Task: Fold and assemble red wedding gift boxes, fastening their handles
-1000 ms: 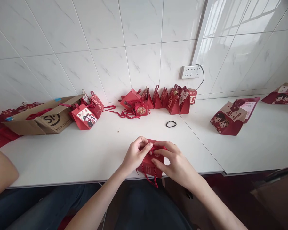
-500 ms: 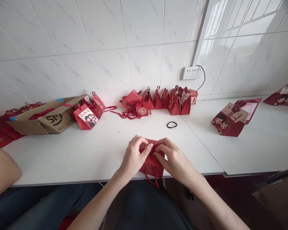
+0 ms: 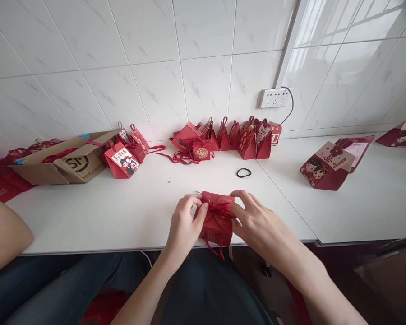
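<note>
A red gift box (image 3: 214,225) with a twisted cord handle (image 3: 214,248) stands at the table's front edge, right before me. Across its top lies a red ribbon (image 3: 219,208) tied in a bow. My left hand (image 3: 187,221) pinches the ribbon's left side between thumb and fingers, at the box's left edge. On the other side my right hand (image 3: 252,215) has its fingers closed around the ribbon's right end. The fingertips of my right hand are partly hidden behind the hand.
A cardboard box (image 3: 74,167) holding red items stands left, near a co-worker's arm (image 3: 6,225). Several red gift boxes (image 3: 223,137) line the wall. A black hair tie (image 3: 244,173) lies mid-table. More boxes, one with a couple printed on it (image 3: 325,169), stand right.
My hands have moved apart, the right one outward to the right. The ribbon is now drawn out sideways, and its bow shows on top of the box.
</note>
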`<move>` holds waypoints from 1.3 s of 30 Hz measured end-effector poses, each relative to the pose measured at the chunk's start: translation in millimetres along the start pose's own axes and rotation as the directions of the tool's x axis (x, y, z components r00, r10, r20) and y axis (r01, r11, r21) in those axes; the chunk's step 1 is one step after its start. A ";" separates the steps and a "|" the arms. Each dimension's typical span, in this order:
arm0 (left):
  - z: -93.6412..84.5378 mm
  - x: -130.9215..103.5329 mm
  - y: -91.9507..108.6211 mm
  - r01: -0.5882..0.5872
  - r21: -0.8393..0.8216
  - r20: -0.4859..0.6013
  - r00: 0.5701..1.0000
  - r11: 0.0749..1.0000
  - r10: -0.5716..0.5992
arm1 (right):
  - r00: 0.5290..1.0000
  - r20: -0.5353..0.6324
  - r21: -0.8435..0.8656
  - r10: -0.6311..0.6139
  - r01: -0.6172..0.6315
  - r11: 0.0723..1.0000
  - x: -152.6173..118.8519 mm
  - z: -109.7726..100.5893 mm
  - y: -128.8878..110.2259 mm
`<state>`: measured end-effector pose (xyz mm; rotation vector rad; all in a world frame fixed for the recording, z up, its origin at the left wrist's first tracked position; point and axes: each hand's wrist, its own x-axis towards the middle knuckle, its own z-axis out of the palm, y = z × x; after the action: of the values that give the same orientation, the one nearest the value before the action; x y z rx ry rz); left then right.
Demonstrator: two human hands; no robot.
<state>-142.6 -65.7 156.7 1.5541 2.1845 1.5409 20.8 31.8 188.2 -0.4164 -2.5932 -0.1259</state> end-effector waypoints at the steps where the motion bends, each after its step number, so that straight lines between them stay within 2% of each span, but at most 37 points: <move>1: 0.8 -1.6 -1.1 0.050 -0.059 -0.002 0.999 0.997 -0.050 | 1.000 0.001 0.006 0.012 -0.012 1.000 -2.4 -3.4 1.8; 3: 3.3 -5.2 -1.8 0.131 -0.158 -0.001 0.991 0.979 -0.133 | 0.996 0.008 0.120 0.089 -0.089 0.989 -8.6 -8.7 4.8; 5: 6.5 -9.1 -0.9 0.190 -0.227 -0.011 0.980 0.955 -0.197 | 0.965 0.055 0.297 0.255 -0.260 0.919 -15.5 -9.9 5.3; 8: 11.4 -14.0 1.6 0.249 -0.283 -0.050 0.961 0.926 -0.273 | 0.841 0.232 0.448 0.488 -0.538 0.714 -22.9 -2.7 -0.9; 9: 12.9 -15.3 2.5 0.262 -0.298 -0.058 0.955 0.918 -0.291 | 0.803 0.290 0.470 0.520 -0.593 0.653 -23.9 1.5 -4.3; 11: 15.3 -17.7 4.1 0.272 -0.325 -0.066 0.949 0.906 -0.308 | 0.761 0.374 0.522 0.530 -0.645 0.558 -23.4 10.0 -11.2; 14: 17.9 -21.3 6.3 0.257 -0.343 -0.076 0.951 0.904 -0.299 | 0.738 0.386 0.604 0.553 -0.656 0.454 -19.9 19.1 -17.8; 16: 19.3 -23.8 7.6 0.247 -0.342 -0.088 0.952 0.907 -0.292 | 0.735 0.369 0.643 0.568 -0.644 0.416 -18.4 22.2 -18.7; 20: 22.2 -27.7 9.0 0.271 -0.380 -0.102 0.938 0.884 -0.331 | 0.768 0.341 0.715 0.541 -0.586 0.381 -19.7 27.7 -15.0; 24: 25.8 -28.9 9.9 0.294 -0.422 -0.128 0.917 0.858 -0.377 | 0.806 0.342 0.824 0.483 -0.504 0.258 -21.0 34.9 -8.8; 29: 31.2 -27.9 11.6 0.294 -0.466 -0.153 0.902 0.835 -0.404 | 0.817 0.367 0.883 0.444 -0.457 0.111 -18.5 39.2 -2.2; 34: 33.4 -30.1 10.1 0.257 -0.471 -0.238 0.884 0.844 -0.402 | 0.807 0.390 0.904 0.443 -0.426 -0.020 -18.7 47.0 3.5; 37: 25.0 -26.4 8.4 0.251 -0.442 -0.175 0.918 0.861 -0.357 | 0.795 0.396 0.904 0.460 -0.424 -0.045 -19.8 48.8 5.7; 39: 15.3 -20.3 8.6 0.265 -0.371 -0.073 0.947 0.890 -0.313 | 0.792 0.396 0.892 0.465 -0.451 0.009 -20.4 45.7 5.5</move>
<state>-118.5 -70.2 145.8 0.9952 1.9362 1.8466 17.9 39.1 138.5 -0.6850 -1.7446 1.7156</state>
